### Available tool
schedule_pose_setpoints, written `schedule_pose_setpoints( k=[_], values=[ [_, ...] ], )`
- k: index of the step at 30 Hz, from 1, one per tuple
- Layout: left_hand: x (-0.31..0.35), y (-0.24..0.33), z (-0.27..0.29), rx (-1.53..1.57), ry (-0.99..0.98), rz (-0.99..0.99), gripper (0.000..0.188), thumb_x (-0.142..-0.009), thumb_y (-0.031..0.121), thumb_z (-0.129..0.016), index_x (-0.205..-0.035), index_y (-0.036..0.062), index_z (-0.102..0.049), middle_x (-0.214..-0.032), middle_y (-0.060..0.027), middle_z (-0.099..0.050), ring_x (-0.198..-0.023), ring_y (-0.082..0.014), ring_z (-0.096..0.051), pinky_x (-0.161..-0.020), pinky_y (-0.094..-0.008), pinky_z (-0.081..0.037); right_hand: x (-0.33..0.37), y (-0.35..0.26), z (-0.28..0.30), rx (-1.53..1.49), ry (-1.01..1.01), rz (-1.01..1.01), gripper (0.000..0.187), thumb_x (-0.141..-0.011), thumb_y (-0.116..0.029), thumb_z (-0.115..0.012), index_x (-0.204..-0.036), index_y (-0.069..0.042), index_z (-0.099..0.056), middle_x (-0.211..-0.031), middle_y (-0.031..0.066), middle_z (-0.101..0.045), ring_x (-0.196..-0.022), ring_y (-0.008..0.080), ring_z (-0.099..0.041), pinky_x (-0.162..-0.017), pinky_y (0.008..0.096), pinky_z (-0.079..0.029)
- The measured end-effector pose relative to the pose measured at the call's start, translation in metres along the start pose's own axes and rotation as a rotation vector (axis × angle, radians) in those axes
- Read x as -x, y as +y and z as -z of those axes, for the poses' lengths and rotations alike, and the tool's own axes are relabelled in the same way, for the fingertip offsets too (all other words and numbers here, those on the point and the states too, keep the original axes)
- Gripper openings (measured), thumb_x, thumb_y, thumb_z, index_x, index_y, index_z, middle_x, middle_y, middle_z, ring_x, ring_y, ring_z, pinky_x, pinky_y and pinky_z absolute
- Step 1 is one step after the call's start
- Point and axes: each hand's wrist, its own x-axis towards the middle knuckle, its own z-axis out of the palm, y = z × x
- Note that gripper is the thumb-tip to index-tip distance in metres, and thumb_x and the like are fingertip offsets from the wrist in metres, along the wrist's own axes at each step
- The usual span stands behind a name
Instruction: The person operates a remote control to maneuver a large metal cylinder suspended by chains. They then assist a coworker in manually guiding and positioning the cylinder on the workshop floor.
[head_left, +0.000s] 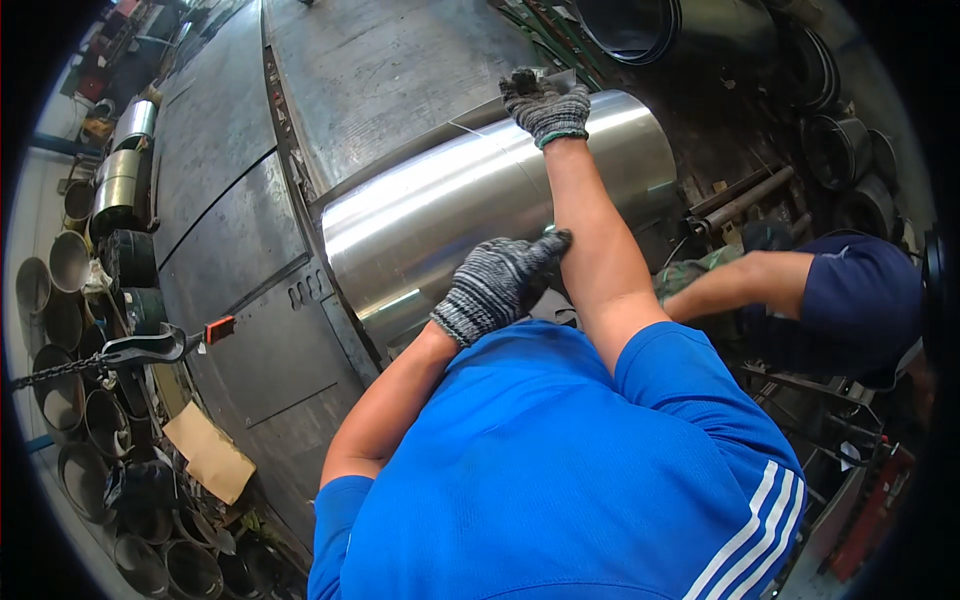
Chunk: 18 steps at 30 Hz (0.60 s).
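Note:
In front of me lies a wide, shiny sheet-metal cylinder (430,215), slanting from lower left to upper right. My right hand (545,108), in a grey knit glove with dark, soiled fingers, reaches across it. Its fingers curl at the cylinder's far edge, where a strip of sheet stands out. My left hand (500,280), gloved alike, is at the near side by my chest, close under my right forearm. Its fingers are bent together, with one digit pointing right. Whatever the left fingers grip is hidden behind the hand and my blue shirt.
Dark steel plates (390,75) spread beyond the cylinder and to its left. A co-worker's arm (745,285) reaches in from the right. Several metal rings (65,400) line the left wall. A hook clamp (150,346) hangs on a chain, near brown cardboard (210,452). Large rolled cylinders (838,150) stand at far right.

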Motion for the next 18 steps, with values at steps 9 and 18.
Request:
schedule_pose_setpoints(
  k=[9, 18],
  values=[
    [0.238, -0.162, -0.106, 0.388, 0.264, 1.053, 0.062, -0.089, 0.032, -0.062, -0.141, 0.0044, -0.043, -0.136, -0.0225, -0.053, -0.123, -0.0319, -0.055, -0.1, -0.0378, -0.043, 0.081, -0.046, 0.095, 0.646, 0.28, 0.02, 0.048, -0.094, -0.059, -0.044, -0.076, -0.016, -0.055, -0.064, 0.0035, -0.055, -0.061, 0.0225, -0.055, -0.059, 0.0391, -0.047],
    [0.487, -0.153, -0.257, 0.22, -0.504, 1.334, 0.045, -0.093, 0.03, -0.058, -0.127, 0.0012, -0.056, -0.106, -0.0139, -0.067, -0.096, -0.0269, -0.061, -0.079, -0.0374, -0.049, 0.209, -0.159, 0.361, 1.561, 0.977, -0.435, 0.063, -0.091, -0.064, -0.043, -0.112, -0.007, -0.059, -0.099, 0.0109, -0.064, -0.081, 0.0275, -0.062, -0.068, 0.0452, -0.049]
  ],
)
